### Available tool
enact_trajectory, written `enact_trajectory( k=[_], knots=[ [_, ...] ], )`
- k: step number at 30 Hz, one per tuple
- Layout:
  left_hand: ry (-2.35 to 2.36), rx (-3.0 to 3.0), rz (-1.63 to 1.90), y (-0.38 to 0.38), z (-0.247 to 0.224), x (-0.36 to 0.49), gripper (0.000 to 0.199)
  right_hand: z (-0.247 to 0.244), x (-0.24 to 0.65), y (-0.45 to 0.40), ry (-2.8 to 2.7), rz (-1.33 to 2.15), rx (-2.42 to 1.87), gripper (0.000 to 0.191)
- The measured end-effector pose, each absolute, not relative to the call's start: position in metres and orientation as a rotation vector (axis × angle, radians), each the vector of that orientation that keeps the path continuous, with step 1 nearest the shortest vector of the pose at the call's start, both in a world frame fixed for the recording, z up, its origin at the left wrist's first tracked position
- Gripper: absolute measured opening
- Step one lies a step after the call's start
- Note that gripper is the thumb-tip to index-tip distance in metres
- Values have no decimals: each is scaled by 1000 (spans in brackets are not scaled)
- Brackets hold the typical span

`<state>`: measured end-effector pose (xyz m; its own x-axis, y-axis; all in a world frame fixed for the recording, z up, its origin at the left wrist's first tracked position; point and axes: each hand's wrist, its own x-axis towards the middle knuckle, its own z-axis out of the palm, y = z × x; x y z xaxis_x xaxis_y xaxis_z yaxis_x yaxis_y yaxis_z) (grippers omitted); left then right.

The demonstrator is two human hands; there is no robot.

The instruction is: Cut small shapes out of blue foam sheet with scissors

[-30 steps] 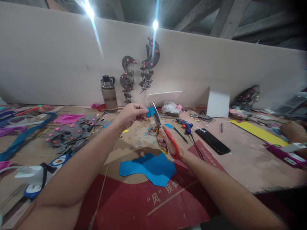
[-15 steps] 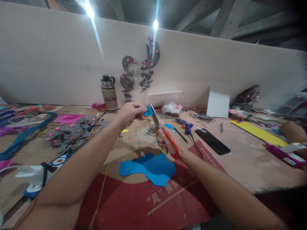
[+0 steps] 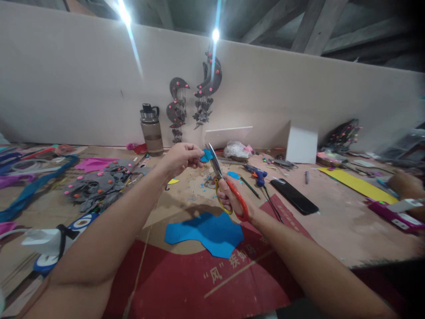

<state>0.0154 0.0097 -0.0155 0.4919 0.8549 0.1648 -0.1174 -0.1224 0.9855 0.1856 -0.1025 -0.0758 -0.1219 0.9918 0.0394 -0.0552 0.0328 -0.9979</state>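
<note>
Between the thumb and fingers of my left hand (image 3: 185, 157) is a small blue felt-like piece (image 3: 207, 155) with pointed corners, roughly star-shaped. My right hand (image 3: 230, 195) is closed around the red and yellow handles of a pair of scissors (image 3: 215, 165). The blades point up and away, right beside the small piece; whether they touch it I cannot tell. Below my hands a larger blue sheet (image 3: 206, 232) with cut, wavy edges lies flat on the cardboard (image 3: 159, 274). Small blue scraps (image 3: 202, 190) are scattered beyond it.
To the right lie a green pencil (image 3: 250, 187), a blue glue gun (image 3: 260, 176) with its cord and a black phone (image 3: 294, 196). A bottle (image 3: 152, 133) stands at the back. Grey felt pieces (image 3: 96, 184) are piled left. Another person's hand (image 3: 405, 184) is at far right.
The small blue piece has turned slightly in my left fingers, showing more of its pointed outline. The scissors and both arms have hardly moved.
</note>
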Motion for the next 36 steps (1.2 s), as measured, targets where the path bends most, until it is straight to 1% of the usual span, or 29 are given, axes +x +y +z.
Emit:
enact_trajectory(
  k=[20, 30, 36],
  knots=[
    [715, 1493, 809, 4, -17, 19, 24, -76, 185, -102, -1255, 1269, -1055, 43],
    [717, 1492, 808, 4, -18, 19, 22, -76, 184, -102, -1267, 1257, -1055, 41],
    [730, 1476, 805, 3, -18, 19, 21, -75, 185, -103, -1267, 1242, -1098, 43]
  ],
)
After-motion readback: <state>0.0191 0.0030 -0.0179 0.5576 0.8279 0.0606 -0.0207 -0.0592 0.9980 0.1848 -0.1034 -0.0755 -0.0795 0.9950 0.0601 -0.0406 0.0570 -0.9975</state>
